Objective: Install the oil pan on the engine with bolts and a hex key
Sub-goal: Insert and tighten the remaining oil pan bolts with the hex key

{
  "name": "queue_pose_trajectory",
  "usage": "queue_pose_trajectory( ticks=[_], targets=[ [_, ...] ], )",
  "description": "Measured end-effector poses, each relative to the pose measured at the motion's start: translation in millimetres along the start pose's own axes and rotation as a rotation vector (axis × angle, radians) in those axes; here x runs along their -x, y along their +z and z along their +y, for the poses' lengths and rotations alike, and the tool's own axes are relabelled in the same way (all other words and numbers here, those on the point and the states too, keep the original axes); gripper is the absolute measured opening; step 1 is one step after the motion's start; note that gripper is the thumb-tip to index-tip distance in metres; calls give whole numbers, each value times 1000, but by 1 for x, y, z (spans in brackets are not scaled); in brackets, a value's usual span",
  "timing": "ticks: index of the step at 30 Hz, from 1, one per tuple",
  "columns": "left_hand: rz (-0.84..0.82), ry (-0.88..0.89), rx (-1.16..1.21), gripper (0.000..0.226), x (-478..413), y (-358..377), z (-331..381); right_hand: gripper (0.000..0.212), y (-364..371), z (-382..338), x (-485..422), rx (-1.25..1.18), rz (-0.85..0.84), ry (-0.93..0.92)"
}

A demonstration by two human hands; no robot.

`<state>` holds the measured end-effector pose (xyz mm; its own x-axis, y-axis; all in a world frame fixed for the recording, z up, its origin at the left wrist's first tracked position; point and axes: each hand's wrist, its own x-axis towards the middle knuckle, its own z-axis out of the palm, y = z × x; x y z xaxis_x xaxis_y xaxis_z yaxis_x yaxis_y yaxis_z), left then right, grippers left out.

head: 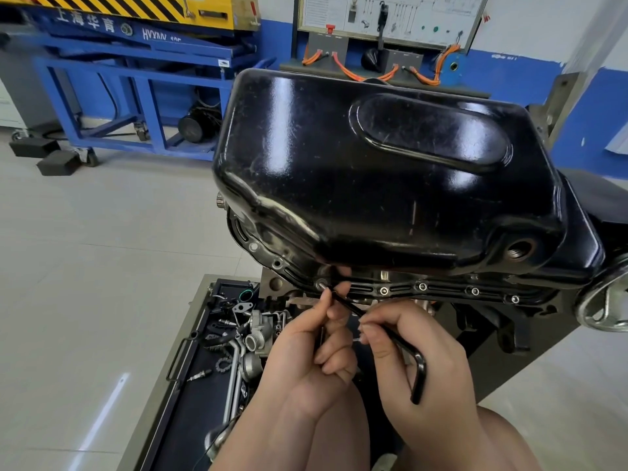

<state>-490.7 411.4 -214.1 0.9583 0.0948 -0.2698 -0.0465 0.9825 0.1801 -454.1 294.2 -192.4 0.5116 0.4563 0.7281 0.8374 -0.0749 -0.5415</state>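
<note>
The oil pan (390, 171) fills the centre and right of the frame, its black flange seated on the engine (282, 283), with four bolts (422, 286) already showing in the flange run at lower right. My right hand (418, 355) is clenched round the hex key (401, 341), the bent end jutting down past my palm, the long arm slanting up-left toward the corner bolt (321, 285) at lower centre. My left hand (316, 348) pinches the key's shaft near its tip, steadying it just beside that bolt head; whether the tip is actually in the socket I cannot tell.

The risk, as I judge it: the key meets the bolt at a slant, so if I turn before it seats squarely it may cam out and round the socket, or start the bolt cross-threaded. A slip could also drop things into the parts tray (190, 396) at lower left.
</note>
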Motion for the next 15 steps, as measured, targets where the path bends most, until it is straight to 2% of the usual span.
queue_pose_trajectory(
  ticks=[5, 10, 15],
  targets=[
    [-12, -20, 57, 21, -2, 2, 1, 8, 0, -2, -3, -1, -17, 16],
    [-8, -29, 94, 19, -2, 0, 3, 19, 3, -7, -9, -24, -39, 31],
    [8, -16, 72, 15, -1, 0, 3, 20, 9, -6, -9, 35, 55, 82]
  ],
)
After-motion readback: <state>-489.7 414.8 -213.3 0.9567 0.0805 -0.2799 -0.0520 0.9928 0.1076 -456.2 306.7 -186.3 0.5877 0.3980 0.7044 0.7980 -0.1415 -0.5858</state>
